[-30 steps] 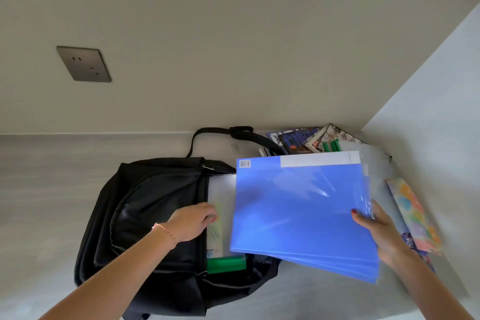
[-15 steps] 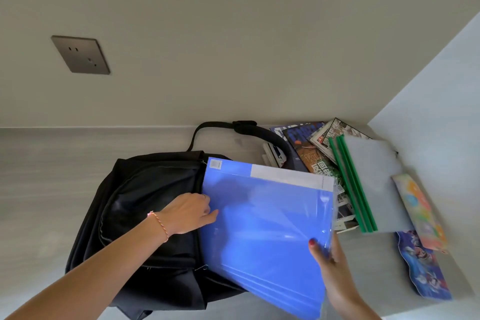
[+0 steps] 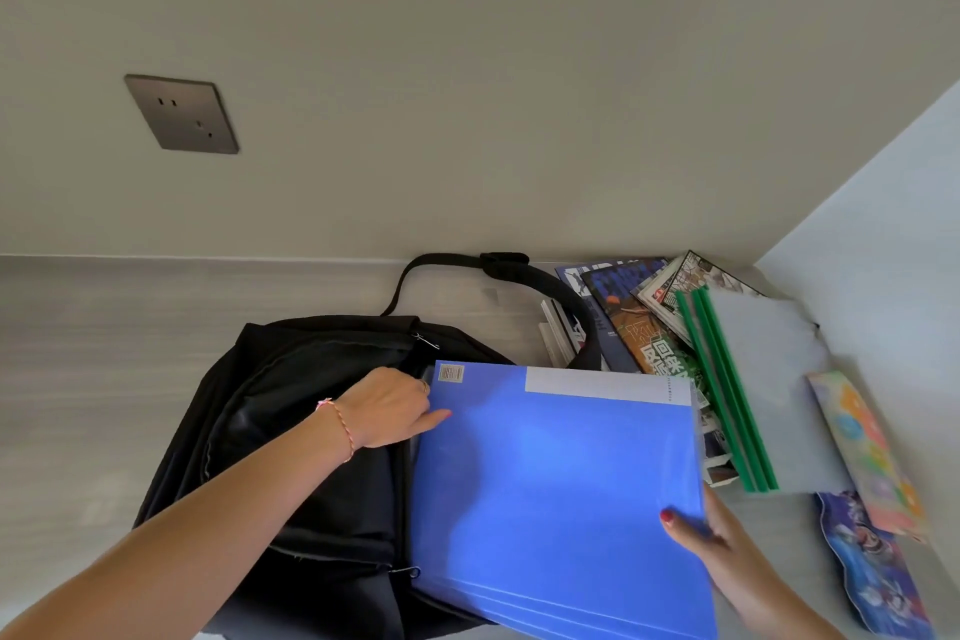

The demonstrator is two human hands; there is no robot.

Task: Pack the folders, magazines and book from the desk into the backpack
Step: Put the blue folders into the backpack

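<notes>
Worktop [image 3: 130, 353]: pale grey wood-grain surface, set against a plain wall and a white side panel at the right.

Backpack [image 3: 291, 442]: black, lying flat on the worktop, opening towards the right, strap [image 3: 467, 263] looping behind it towards the wall.

Blue folders [image 3: 556, 499]: a stack of several, fanned slightly at the lower edge, white label strip along the top, barcode sticker at the top left corner. Left edge lies at the backpack's opening; how far it has entered cannot be told.

Left hand [image 3: 387, 411]: rests at the opening of the backpack, fingers curled on the fabric edge, index finger stretched to touch the folders' left edge. Thin red-and-white bracelet on the wrist.

Right hand [image 3: 711, 541]: grasping the blue folders at their right edge, thumb on top, fingers beneath.

Magazines [image 3: 628, 312]: several, overlapping, at the back right near the wall, partly under the strap.

Clear folders with green spines [image 3: 769, 379]: lying on the magazines, just right of the blue stack.

Colourful book [image 3: 872, 452]: near the right panel, overlapping a dark blue illustrated cover [image 3: 872, 582].

Wall socket [image 3: 182, 113]: grey metal plate, upper left.
</notes>
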